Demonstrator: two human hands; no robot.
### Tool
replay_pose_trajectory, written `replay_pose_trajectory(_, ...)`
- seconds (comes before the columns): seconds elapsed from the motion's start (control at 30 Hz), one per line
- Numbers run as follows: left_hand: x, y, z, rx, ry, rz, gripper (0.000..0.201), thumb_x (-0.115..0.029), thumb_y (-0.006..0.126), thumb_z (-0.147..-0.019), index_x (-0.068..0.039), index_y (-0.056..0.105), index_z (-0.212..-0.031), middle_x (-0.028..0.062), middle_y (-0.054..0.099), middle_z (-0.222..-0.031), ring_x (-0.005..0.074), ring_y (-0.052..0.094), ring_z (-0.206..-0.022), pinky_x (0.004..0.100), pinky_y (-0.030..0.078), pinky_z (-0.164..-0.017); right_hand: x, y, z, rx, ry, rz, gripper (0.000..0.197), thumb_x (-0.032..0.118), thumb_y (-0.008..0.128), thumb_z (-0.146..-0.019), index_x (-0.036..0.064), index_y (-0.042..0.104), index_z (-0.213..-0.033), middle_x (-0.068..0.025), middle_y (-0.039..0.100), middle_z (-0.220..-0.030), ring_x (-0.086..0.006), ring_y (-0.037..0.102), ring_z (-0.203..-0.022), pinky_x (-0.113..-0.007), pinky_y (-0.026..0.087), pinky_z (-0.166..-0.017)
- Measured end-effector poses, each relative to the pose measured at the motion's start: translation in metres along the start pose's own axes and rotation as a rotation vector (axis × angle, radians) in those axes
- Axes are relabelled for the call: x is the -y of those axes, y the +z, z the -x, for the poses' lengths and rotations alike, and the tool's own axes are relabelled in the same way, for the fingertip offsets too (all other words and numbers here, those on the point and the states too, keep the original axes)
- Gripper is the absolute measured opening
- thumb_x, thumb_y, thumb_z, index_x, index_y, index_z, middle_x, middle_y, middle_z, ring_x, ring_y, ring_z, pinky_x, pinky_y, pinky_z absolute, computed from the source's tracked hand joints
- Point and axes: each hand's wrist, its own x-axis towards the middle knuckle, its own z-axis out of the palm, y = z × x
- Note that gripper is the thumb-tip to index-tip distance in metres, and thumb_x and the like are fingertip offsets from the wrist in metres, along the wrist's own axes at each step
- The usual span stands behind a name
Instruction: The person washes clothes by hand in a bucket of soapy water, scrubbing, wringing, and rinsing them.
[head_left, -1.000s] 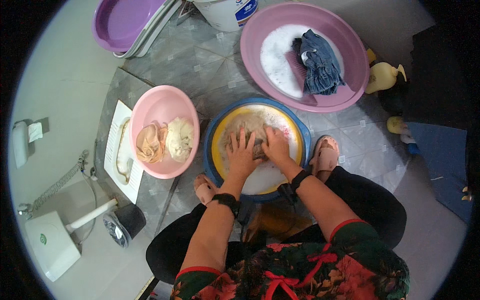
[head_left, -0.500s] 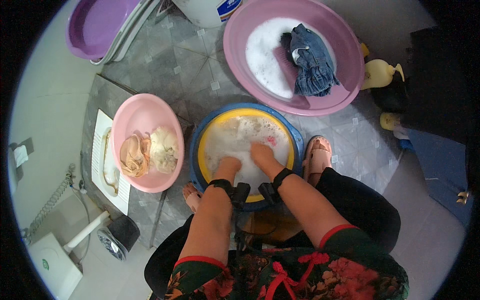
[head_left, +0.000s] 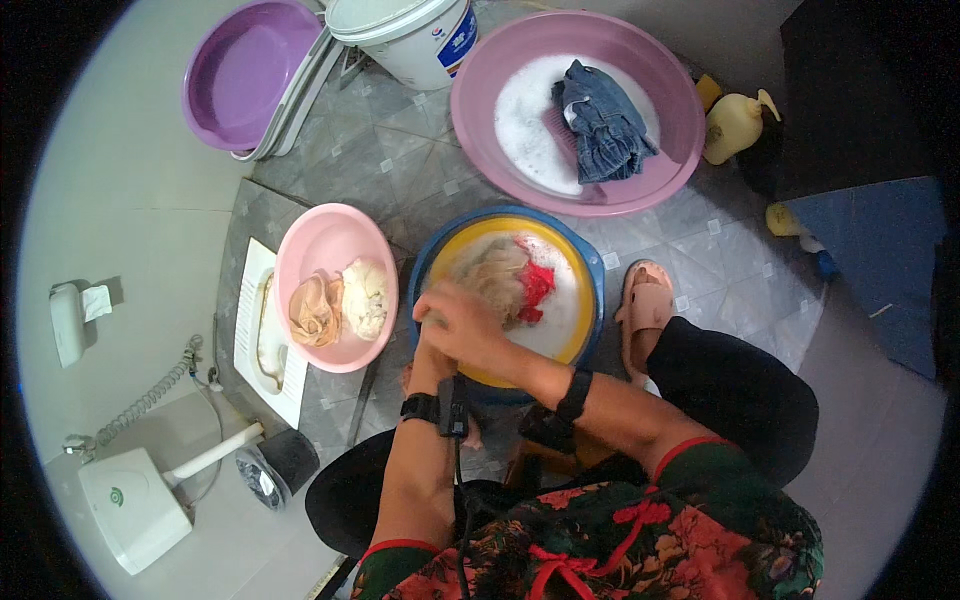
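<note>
A basin with a blue rim and yellow inside (head_left: pixel 581 350) stands before me, holding sudsy water. In it a wet beige-brown cloth (head_left: pixel 492 280), blurred, bunches up beside a red cloth (head_left: pixel 538 292). My right hand (head_left: pixel 470 322) crosses over the basin's left part, its fingers curled in and smeared, touching or covering my left hand (head_left: pixel 430 325). The left fingers are mostly hidden behind it. Whether either hand grips the beige cloth is unclear. Both wrists wear black straps.
At left a pink basin (head_left: pixel 345 222) holds beige and cream cloths, beside a squat toilet (head_left: pixel 246 345). Farther off stand a mauve basin (head_left: pixel 660 190) with suds and denim (head_left: pixel 605 120), a white bucket (head_left: pixel 410 55), a purple basin (head_left: pixel 240 95) and a yellow pump bottle (head_left: pixel 733 128).
Both hands have risen out of the suds and come together at the basin's left side. The beige and red cloths now show above the foam. The whole view has shifted.
</note>
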Motion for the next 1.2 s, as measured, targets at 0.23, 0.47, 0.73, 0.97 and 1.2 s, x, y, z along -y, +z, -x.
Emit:
replay_pose_trajectory(0.23, 0.053, -0.016, -0.07, 0.021, 0.048, 0.211, 0.043, -0.036, 0.035, -0.098, -0.013, 0.044, -0.133, 0.0087, 0.047, -0.134, 0.0292, 0.047, -0.12, 0.0459, 0.043, -0.096, -0.098, -0.018, 0.0, 0.013, 0.315, 0.637, 0.031, 0.022, 0.05, -0.081, 0.0089, 0.055, -0.109, -0.0192, 0.061, -0.1, -0.0367, 0.059, -0.093, -0.047, 0.044, -0.083)
replay_pose_trajectory(0.47, 0.02, 0.018, 0.009, -0.146, -0.014, -0.021, 0.054, -0.04, 0.035, -0.097, -0.012, 0.028, -0.143, 0.0112, 0.036, -0.144, 0.0281, 0.036, -0.131, 0.0455, 0.031, -0.108, -0.044, 0.038, 0.011, -0.127, 0.218, 0.111, 0.037, 0.022, 0.055, -0.08, 0.0069, 0.05, -0.114, -0.0185, 0.062, -0.103, -0.036, 0.059, -0.096, -0.049, 0.044, -0.085)
replay_pose_trajectory(0.73, 0.016, 0.009, -0.037, -0.268, -0.048, -0.241, 0.07, -0.041, 0.065, -0.083, -0.006, 0.035, -0.137, 0.0151, 0.04, -0.139, 0.0314, 0.041, -0.126, 0.0474, 0.035, -0.102, -0.158, -0.023, 0.016, -0.379, 0.477, 0.451, 0.042, 0.016, 0.057, -0.08, 0.0125, 0.048, -0.121, -0.0197, 0.058, -0.099, -0.0365, 0.057, -0.093, -0.048, 0.046, -0.078)
replay_pose_trajectory(0.97, 0.05, -0.001, -0.058, -0.213, 0.711, -2.023, 0.083, -0.048, 0.071, -0.074, -0.018, 0.033, -0.141, 0.0196, 0.029, -0.146, 0.0474, 0.025, -0.132, 0.0603, 0.022, -0.105, -0.161, -0.023, 0.018, 0.021, 0.389, 0.677, 0.04, 0.017, 0.059, -0.08, 0.0093, 0.048, -0.118, -0.0191, 0.059, -0.095, -0.0371, 0.06, -0.089, -0.049, 0.048, -0.074)
replay_pose_trajectory(1.2, 0.072, -0.003, -0.115, 0.012, 0.015, -2.223, 0.073, -0.044, 0.064, -0.078, -0.018, 0.038, -0.141, 0.0187, 0.029, -0.147, 0.0454, 0.028, -0.132, 0.066, 0.019, -0.103, -0.212, -0.009, 0.027, 0.345, 0.412, 0.781, 0.02, 0.01, 0.051, -0.081, 0.0022, 0.061, -0.097, -0.0199, 0.065, -0.091, -0.0345, 0.064, -0.08, -0.047, 0.051, -0.069)
